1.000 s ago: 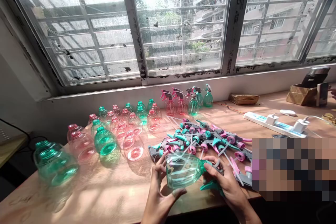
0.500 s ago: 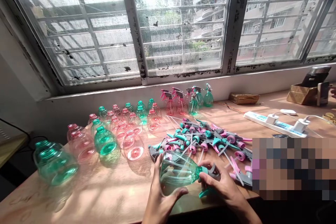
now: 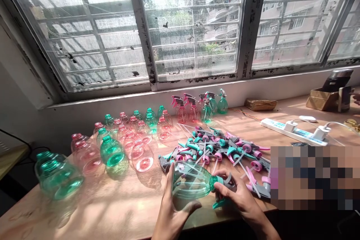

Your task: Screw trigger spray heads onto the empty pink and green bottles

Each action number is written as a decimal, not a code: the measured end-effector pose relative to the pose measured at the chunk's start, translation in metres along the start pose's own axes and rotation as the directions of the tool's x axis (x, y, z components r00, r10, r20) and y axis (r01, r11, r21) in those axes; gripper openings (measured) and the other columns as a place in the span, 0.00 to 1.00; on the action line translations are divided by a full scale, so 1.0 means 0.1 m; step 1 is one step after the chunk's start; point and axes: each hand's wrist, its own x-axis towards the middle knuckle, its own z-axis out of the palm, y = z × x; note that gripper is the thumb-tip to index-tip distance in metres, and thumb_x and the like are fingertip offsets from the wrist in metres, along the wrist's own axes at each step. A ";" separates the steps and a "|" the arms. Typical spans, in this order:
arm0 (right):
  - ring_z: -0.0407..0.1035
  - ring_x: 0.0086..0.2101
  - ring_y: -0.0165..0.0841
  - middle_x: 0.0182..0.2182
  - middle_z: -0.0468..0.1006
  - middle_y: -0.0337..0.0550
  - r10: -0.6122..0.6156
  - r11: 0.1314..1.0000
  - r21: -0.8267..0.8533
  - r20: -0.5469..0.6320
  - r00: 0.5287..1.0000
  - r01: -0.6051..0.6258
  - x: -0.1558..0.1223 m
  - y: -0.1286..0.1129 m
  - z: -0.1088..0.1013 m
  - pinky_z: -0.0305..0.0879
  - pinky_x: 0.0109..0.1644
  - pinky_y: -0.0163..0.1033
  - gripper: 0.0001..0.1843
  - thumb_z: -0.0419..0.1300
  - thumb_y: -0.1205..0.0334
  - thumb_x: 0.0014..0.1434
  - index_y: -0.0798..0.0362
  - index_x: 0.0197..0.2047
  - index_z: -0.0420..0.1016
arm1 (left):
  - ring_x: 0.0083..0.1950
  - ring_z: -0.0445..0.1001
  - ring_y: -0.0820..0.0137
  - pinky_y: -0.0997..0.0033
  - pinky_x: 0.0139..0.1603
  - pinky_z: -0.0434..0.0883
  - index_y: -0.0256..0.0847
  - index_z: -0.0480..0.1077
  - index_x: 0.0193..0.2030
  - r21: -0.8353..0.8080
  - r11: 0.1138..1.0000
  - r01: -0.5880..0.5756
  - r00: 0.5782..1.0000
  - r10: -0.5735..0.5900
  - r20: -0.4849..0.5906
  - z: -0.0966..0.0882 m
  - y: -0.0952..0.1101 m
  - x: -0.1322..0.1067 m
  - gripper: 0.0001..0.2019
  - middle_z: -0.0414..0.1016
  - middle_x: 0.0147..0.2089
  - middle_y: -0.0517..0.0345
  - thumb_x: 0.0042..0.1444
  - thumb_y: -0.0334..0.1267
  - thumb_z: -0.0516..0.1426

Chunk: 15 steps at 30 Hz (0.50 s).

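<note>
Grey metal frames the window [image 3: 194,26], its panes barred and spotted. Beneath it spreads the sunlit surface [image 3: 112,206], which carries the pile [image 3: 210,146] of pink, teal and grey spray tops with white tubes sticking out. A white power strip [image 3: 300,135] to the right has plugs in it. Farther back, a dark flask [image 3: 334,82] with a silver lid rises at a brown box [image 3: 316,101]; whether it stands in or behind the box I cannot tell. Pink and green sprayers [image 3: 194,114], tops fitted, stand upright near the wall. To their left, see-through open bottles [image 3: 112,155] in pink and green stand upright, mouths bare. Just in front of the pile, near the front edge, the green bottle [image 3: 191,185] lies sideways in two hands. Pale streaks show through it: its own tube or the pile behind, I cannot tell. The left hand [image 3: 176,208] curves round its base, thumb below; the right hand [image 3: 236,195] pinches the grey-and-teal top [image 3: 229,185] at its neck.
</note>
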 end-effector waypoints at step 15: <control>0.77 0.23 0.35 0.20 0.83 0.36 -0.001 0.999 0.050 0.008 1.000 0.001 0.01 0.01 -0.03 0.74 0.29 0.37 0.24 0.78 0.43 0.53 0.52 0.43 0.82 | 0.83 0.48 0.49 0.44 0.82 0.47 0.58 0.48 0.81 -0.006 0.997 -0.080 0.997 0.080 -0.001 0.03 -0.09 -0.04 0.37 0.46 0.85 0.54 0.70 0.49 0.59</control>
